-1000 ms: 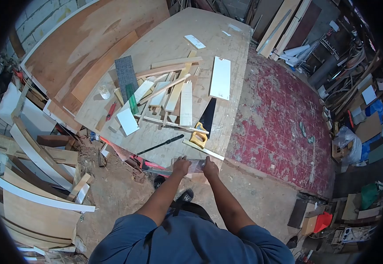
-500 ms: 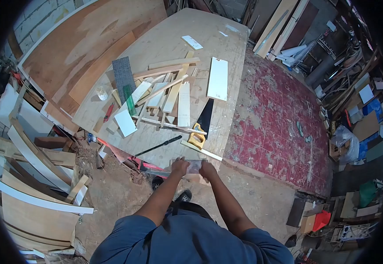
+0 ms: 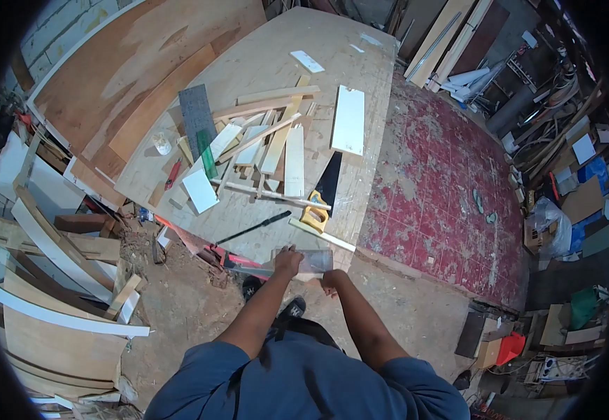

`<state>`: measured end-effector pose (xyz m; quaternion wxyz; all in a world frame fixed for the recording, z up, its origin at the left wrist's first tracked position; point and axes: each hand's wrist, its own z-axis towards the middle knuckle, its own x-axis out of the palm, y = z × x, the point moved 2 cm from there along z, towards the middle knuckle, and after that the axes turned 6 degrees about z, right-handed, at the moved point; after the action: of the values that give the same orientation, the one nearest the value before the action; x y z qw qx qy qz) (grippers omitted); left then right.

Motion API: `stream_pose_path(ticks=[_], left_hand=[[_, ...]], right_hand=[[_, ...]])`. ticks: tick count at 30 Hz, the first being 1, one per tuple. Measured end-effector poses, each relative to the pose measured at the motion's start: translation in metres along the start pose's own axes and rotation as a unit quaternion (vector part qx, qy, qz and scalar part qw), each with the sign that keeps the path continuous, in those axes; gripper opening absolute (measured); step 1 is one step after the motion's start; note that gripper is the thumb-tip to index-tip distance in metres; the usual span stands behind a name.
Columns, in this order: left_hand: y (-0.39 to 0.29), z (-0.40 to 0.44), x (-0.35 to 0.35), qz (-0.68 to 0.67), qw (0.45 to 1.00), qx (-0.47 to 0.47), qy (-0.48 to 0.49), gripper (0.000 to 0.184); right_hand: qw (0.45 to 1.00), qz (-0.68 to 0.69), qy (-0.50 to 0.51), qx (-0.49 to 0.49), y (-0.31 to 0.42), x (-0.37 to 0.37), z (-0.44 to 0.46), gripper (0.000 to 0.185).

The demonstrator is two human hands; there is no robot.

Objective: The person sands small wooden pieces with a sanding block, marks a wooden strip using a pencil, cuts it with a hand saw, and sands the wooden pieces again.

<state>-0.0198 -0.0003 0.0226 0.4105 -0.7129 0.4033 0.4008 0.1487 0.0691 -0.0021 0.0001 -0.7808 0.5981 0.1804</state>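
My left hand (image 3: pixel 289 262) grips the clear piece (image 3: pixel 316 261) to its right, best kept steady by the counter (image 3: pixel 339 49); whether my curled right hand (image 3: pixel 332 281) holds anything, I cannot tell.

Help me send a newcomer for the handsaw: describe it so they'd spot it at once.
Start at the big pale wooden table. Near its right edge lies a long white board, and the handsaw lies at that board's near end. Unlike the pale wooden strips beside it, it has a dark blade and a yellow handle.
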Motion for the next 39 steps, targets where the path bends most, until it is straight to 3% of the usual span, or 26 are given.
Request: stream_pose_path(ticks=[2,4,5,7,15,17,18,20,21,23,25,26,27,28,29,30,31,33,34,36,39], left_hand=[[-0.004,-0.003,-0.003,0.005,1.000,0.001,-0.003,0.044],[-0.007,-0.008,-0.006,-0.003,1.000,-0.001,0.016,0.043],[-0.006,-0.006,-0.009,-0.005,1.000,-0.002,0.020,0.042],[-0.003,-0.003,0.004,0.001,1.000,0.002,0.002,0.041],[-0.004,-0.005,-0.003,0.005,1.000,0.008,0.014,0.040],[-0.003,-0.004,0.002,0.016,1.000,0.002,0.013,0.041],[-0.005,-0.004,0.008,0.019,1.000,0.006,0.009,0.041],[-0.001,-0.002,0.012,-0.001,1.000,-0.016,-0.007,0.042],[0.000,0.003,0.003,0.002,1.000,-0.013,-0.012,0.042],[-0.002,-0.010,-0.005,0.024,0.999,0.024,0.004,0.036],[-0.009,-0.017,-0.009,0.041,0.998,0.051,0.013,0.033],[-0.014,-0.019,-0.014,-0.024,0.996,0.054,-0.060,0.031],[-0.018,-0.022,-0.019,-0.090,0.986,0.057,-0.130,0.030],[-0.023,-0.019,-0.027,-0.086,0.986,0.061,-0.130,0.030],[-0.028,-0.013,-0.035,-0.299,0.947,0.068,-0.092,0.029],[-0.034,-0.009,-0.045,-0.498,0.863,0.070,-0.049,0.029],[-0.040,-0.013,-0.062,-0.495,0.864,0.071,-0.051,0.029],[-0.057,-0.029,-0.093,-0.675,0.733,0.063,0.066,0.027],[-0.058,-0.032,-0.097,-0.673,0.734,0.064,0.063,0.027],[-0.063,-0.037,-0.101,-0.720,0.676,0.089,0.128,0.024],[-0.067,-0.039,-0.108,-0.736,0.656,0.098,0.134,0.026]], right_hand=[[0.997,0.048,-0.051,0.012,0.004,-0.010,-0.009,0.018],[0.945,0.045,-0.311,-0.096,0.020,-0.024,-0.024,0.027],[0.945,0.047,-0.308,-0.094,0.031,-0.025,-0.034,0.027],[0.911,0.055,-0.408,-0.026,0.047,-0.039,-0.053,0.025],[0.908,0.074,-0.408,-0.062,0.015,-0.020,-0.024,0.029],[0.966,-0.071,-0.229,-0.099,-0.012,-0.009,0.019,0.036],[0.964,-0.069,-0.235,-0.098,-0.010,-0.010,-0.003,0.036],[0.996,0.088,-0.019,0.000,0.000,-0.003,-0.058,0.044],[0.996,0.090,-0.025,-0.003,-0.003,-0.008,-0.060,0.044],[0.913,0.266,-0.229,-0.208,-0.013,-0.004,-0.068,0.037],[0.797,0.466,-0.217,-0.319,-0.005,-0.008,-0.107,0.023],[0.743,0.521,-0.210,-0.364,-0.006,-0.011,-0.112,0.020],[0.739,0.524,-0.215,-0.365,-0.007,-0.013,-0.122,0.020],[0.710,0.560,-0.189,-0.382,-0.005,-0.015,-0.135,0.019],[0.679,0.593,-0.162,-0.400,-0.002,-0.017,-0.147,0.018],[0.677,0.594,-0.163,-0.403,0.000,-0.018,-0.153,0.018],[0.662,0.610,-0.163,-0.403,0.002,-0.019,-0.157,0.017],[0.647,0.624,-0.160,-0.407,0.005,-0.021,-0.160,0.016],[0.638,0.633,-0.155,-0.411,0.008,-0.022,-0.161,0.016],[0.627,0.640,-0.148,-0.419,0.012,-0.025,-0.161,0.016],[0.606,0.653,-0.114,-0.441,0.017,-0.026,-0.157,0.019]])
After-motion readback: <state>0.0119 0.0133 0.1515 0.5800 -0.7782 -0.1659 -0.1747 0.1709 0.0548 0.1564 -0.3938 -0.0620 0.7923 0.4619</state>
